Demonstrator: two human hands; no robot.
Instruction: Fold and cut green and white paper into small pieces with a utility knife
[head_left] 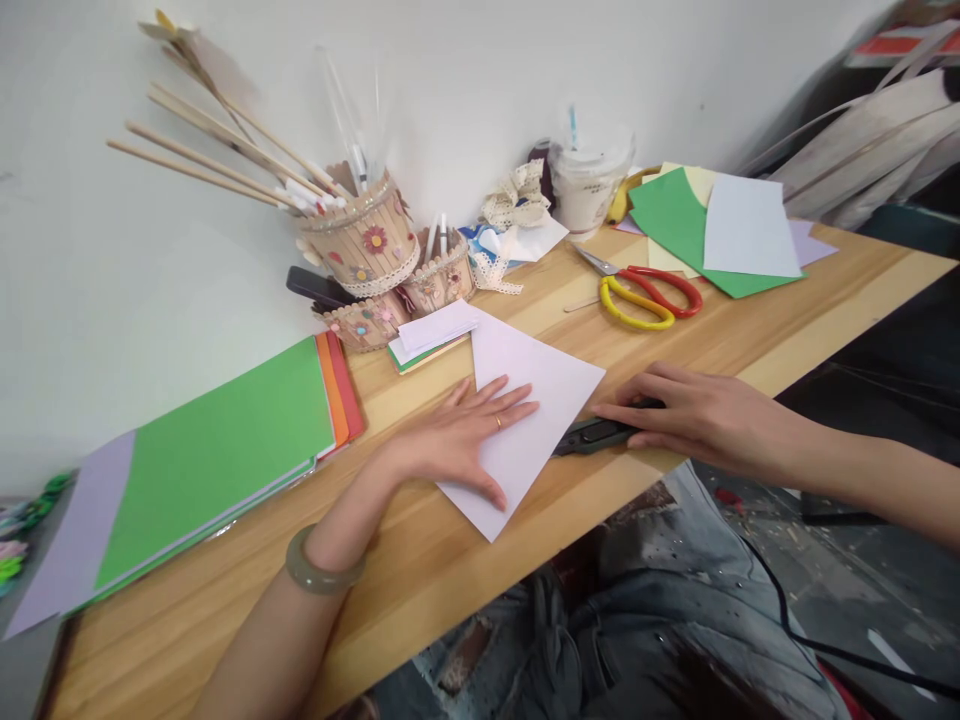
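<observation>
A pale lilac sheet of paper (pixel 551 375) lies at an angle on the wooden table. My left hand (pixel 465 440) rests flat on it, fingers spread, with a ring and a bracelet showing. To the right, my right hand (pixel 675 405) is closed round a dark utility knife (pixel 596 434), which lies low over the table. Its narrow front end is beside the paper's lower right edge; whether the blade is out I cannot tell. Under the sheet's upper left corner area sits a small stack of cut paper pieces (pixel 435 328), white on top with green below.
Scissors (pixel 637 295) with red and yellow handles lie beyond my right hand. Loose coloured sheets (pixel 750 225) and a lidded cup (pixel 591 185) stand farther back. Decorated stick holders (pixel 364 245) line the wall. A green paper pile (pixel 217 470) is at left. The table's front edge (pixel 480 610) is close.
</observation>
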